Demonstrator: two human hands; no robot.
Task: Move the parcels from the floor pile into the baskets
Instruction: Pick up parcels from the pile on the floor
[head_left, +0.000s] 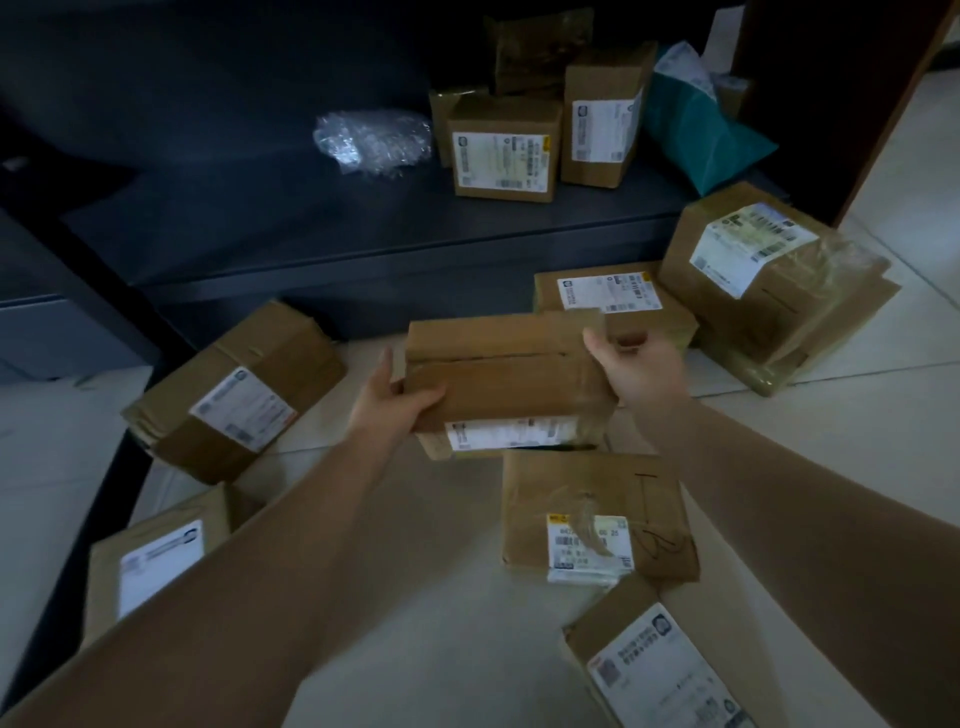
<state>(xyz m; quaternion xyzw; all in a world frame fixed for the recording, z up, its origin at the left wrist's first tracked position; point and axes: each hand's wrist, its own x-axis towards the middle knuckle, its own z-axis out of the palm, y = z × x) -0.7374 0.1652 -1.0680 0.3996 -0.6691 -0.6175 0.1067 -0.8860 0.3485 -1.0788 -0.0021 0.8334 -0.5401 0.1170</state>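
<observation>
Brown cardboard is all around the person's feet. I count six parcels on the pale tiled floor (415, 597): one at the bottom right corner (649, 670), one at the near left (156, 561) partly behind the arm, one flat parcel (597, 514) in the middle, one left parcel (234, 389) leaning by the dark shelf, one flat one (608, 296) behind the hands, and one big parcel (769, 280) on the right.

A seventh, the held parcel (509, 379), is up off the floor between two hands. The left hand (389, 400) grips its left end, thumb curled over the top. The right hand (639, 364) pinches its far right corner with bent fingers. Its white label faces the person.

There is bare tile between the arms and off to the right.

Farther back, the dark shelf (363, 223) holds at least four boxes standing close together (504, 150), a teal bag (696, 135) and a clear wrapped bundle (374, 137). The left half of the shelf is bare. I cannot see any baskets.
</observation>
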